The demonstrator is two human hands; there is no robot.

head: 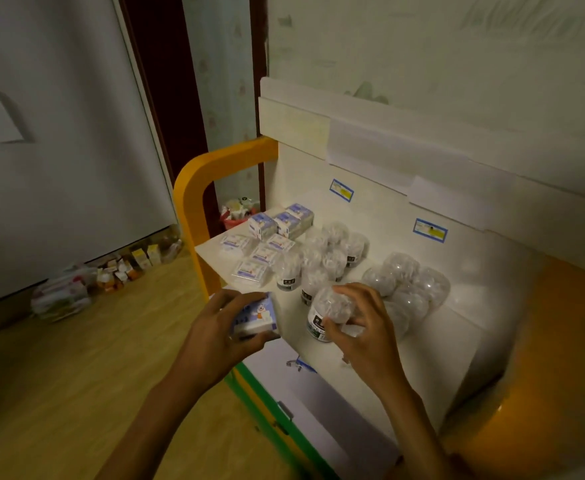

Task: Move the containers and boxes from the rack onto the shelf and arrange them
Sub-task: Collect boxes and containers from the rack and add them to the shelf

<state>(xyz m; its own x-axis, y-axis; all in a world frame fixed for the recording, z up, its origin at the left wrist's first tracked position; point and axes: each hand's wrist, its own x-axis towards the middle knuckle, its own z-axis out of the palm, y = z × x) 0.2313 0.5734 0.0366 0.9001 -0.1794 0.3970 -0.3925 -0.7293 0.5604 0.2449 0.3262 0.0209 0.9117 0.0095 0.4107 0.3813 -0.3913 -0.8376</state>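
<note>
Box in left hand: a small blue-and-white carton (256, 318) with a cartoon figure printed on it, held just off the front left corner of the white shelf (433, 344), not yet set down.
Left hand grip: the left hand (225, 327) is closed around the carton, fingers wrapped over its far face and thumb on the near side.
How the box should handle: it looks light and stiff, with flat faces that ought to stack well; holding it across two opposite faces seems safest, since the card could dent if squeezed hard.
Jar in right hand: a clear plastic jar (329, 311) with a dark label, full of small white pieces, stands at the front of the shelf, right of the carton.
Right hand grip: the right hand (360, 317) is cupped over the jar's domed top and side, fingertips touching it; whether it is lifted or resting on the shelf cannot be told.
How the jar should handle: probably light, rigid and smooth, so likely slippery; a hold around the body seems steadier than one on the dome.
Behind the jar: more clear jars (336, 251) in loose clusters.
Left of those jars: flat packets (253, 270), then upright matching cartons (280, 221) near the orange frame (194, 188).
Floor, left of the shelf: assorted small packages (111, 275) along the wall.
</note>
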